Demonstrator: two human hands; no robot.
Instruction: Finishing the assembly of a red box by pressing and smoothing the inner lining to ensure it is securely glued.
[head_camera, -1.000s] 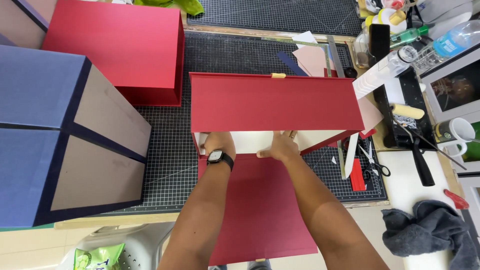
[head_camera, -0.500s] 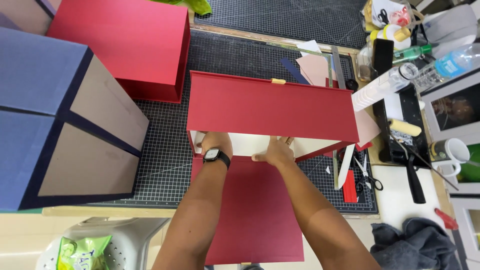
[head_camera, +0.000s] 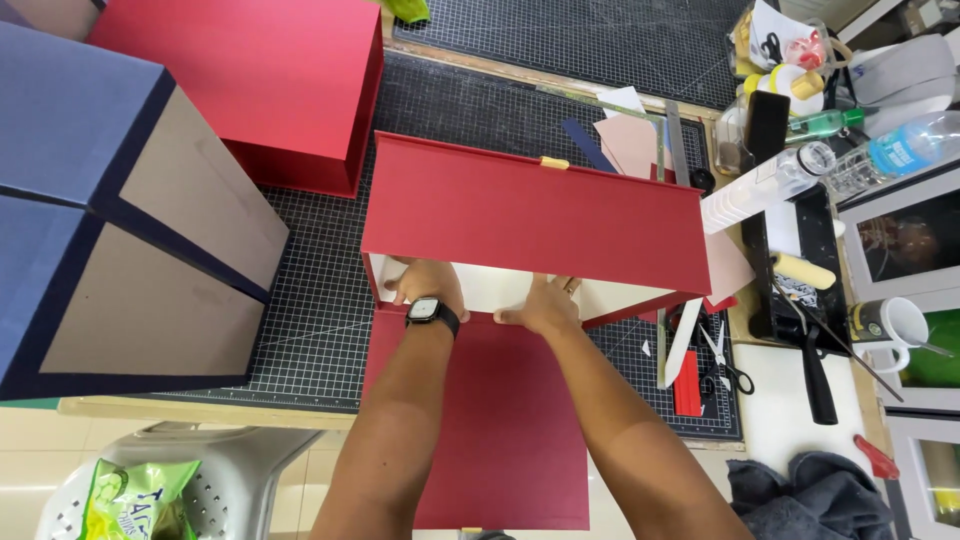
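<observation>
Little changed since half second ago: both hands stay inside red box (head_camera: 535, 215), right hand (head_camera: 543, 305) shifted slightly. Left hand (head_camera: 424, 283), watch on wrist, open, palm pressed on cream lining. Right hand open, fingers flat. Box cloth-textured, rectangular, centre of gridded cutting mat (head_camera: 320, 300), flap hanging near. Blue box (head_camera: 90, 200) left.

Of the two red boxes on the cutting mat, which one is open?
The nearer red box, where both hands reach into its pale interior under the raised lid. The other red box, at the upper left, sits closed and untouched.
</observation>
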